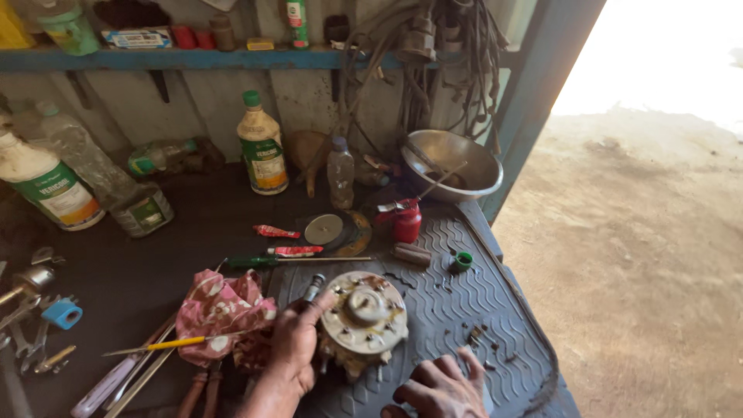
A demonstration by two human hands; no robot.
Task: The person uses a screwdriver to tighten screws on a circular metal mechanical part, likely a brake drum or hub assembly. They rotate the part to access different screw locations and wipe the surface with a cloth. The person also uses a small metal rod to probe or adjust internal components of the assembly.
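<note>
Part in hand: round metal unit, grimy pale disc face with a raised centre hub and bolt holes round the rim
Where: on the ribbed rubber mat at the worktop's front edge
Left hand: fingers curled against the unit's left side, gripping a dark-handled tool
Right hand: fingers loosely bent, resting on the mat, holding nothing
Count: two screwdrivers, green and yellow; one floral rag; one steel bowl; one red oil can

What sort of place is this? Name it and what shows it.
Probably a small repair workshop beside an open doorway: a grimy workbench strewn with screwdrivers and spanners, cables hanging on the wall, and a round metal machine part at the hands.
</note>
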